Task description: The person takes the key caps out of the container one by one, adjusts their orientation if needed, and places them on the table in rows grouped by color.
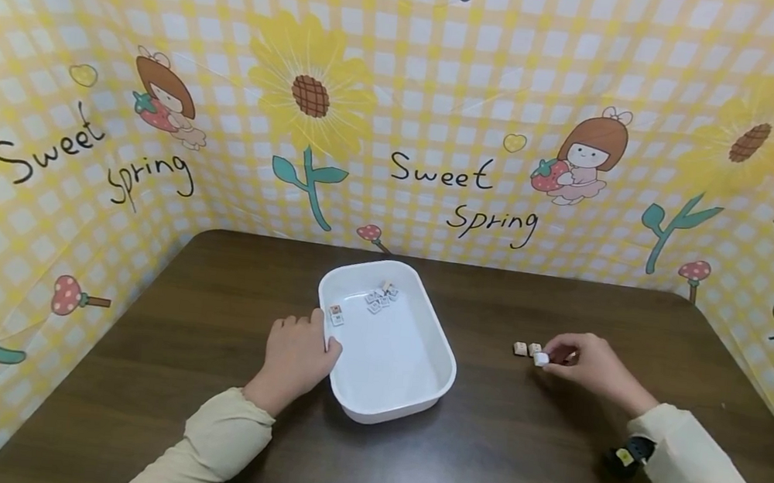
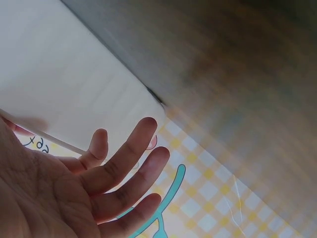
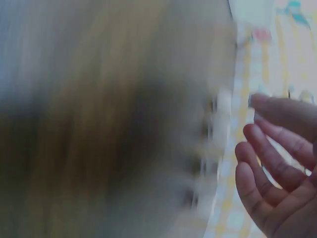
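A white rectangular tub (image 1: 392, 366) stands on the dark wooden table, with several small marked blocks (image 1: 379, 299) lying in its far part. My left hand (image 1: 295, 357) holds its left side, the thumb over the rim and the fingers outside. In the left wrist view the fingers (image 2: 124, 173) are loosely spread below the tub's outer wall (image 2: 69, 84). On the right, my right hand (image 1: 588, 363) pinches a small white block (image 1: 541, 359) between thumb and fingertips. Beside it lie two cream blocks (image 1: 526, 350). A blurred row of blocks (image 3: 210, 166) shows in the right wrist view.
The table (image 1: 479, 452) reaches back to a yellow-and-white checked cloth (image 1: 435, 106) printed with flowers and figures, which also rises at both sides. A black wrist device (image 1: 628, 455) is strapped on below the right sleeve (image 1: 702, 458).
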The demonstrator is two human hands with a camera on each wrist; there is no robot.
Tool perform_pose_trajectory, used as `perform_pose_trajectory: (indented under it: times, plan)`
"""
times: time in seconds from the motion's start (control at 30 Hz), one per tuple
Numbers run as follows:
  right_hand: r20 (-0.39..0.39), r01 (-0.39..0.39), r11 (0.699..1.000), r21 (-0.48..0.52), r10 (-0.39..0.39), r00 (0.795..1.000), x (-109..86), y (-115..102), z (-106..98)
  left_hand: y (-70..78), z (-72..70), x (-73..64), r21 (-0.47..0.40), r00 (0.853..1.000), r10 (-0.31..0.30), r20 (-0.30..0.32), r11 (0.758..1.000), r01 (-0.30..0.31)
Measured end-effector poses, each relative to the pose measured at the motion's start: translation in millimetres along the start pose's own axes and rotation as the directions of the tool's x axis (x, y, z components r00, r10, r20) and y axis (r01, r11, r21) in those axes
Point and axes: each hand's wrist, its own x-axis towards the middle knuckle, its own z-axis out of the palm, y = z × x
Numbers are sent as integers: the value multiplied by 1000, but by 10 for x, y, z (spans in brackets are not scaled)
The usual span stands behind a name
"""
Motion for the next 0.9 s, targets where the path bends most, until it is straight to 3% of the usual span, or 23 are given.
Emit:
perform_pose_trajectory:
  times: [0.23,0.5,0.67,0.9]
  plan:
    - [52,31,999,-20,-30,998,69,-140,235,6,8,-2,-2,1000,-10,20,1000,10]
    - [67,33,999,-39,-31,997,90,-145,296,4,21,5,-4,1000,-13,11,1000,13]
    - [39,30,997,-65,-27,999,43,-120,126,12,30,3,-8,1000,-12,15,1000,12]
    - [-28,-111,986,-123,109,994,-53,167,-350,10,13,5,-4,1000,-15,20,1000,15]
